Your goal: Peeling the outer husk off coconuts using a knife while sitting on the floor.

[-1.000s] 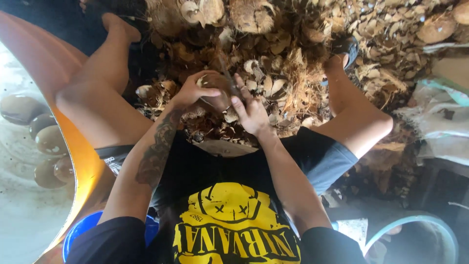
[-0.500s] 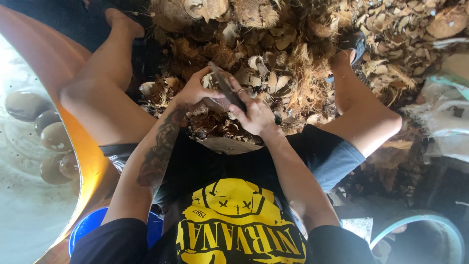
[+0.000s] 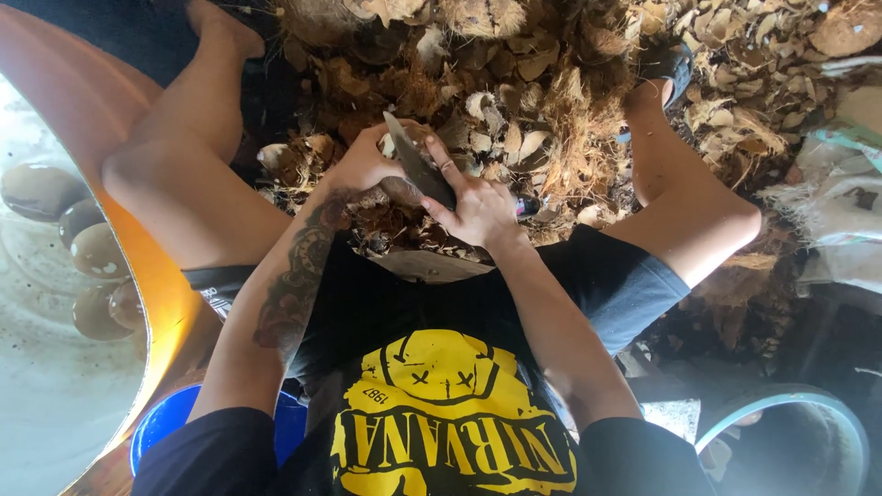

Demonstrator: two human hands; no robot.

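seen from the head camera, at upper centre of the frame: left hand point(image 3: 363, 163) wrapped around a brown coconut point(image 3: 404, 184), right hand point(image 3: 478, 207) clenched on a knife point(image 3: 418, 165) with blade angled up-left across it, husk pile point(image 3: 551, 101) behind, peeled coconuts point(image 3: 64, 220) in an orange tub point(image 3: 138, 248) at left.

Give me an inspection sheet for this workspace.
Surface: ground buried in husk scraps.
Job's things: coconut between the knees; dark knife blade laid on it.
Clutter: husk pile; peeled coconuts in the orange tub; blue bucket.
Hands: left hand grips the coconut; right hand holds the knife.
Cables: nothing seen.
Surroundings: white sacks, round container.
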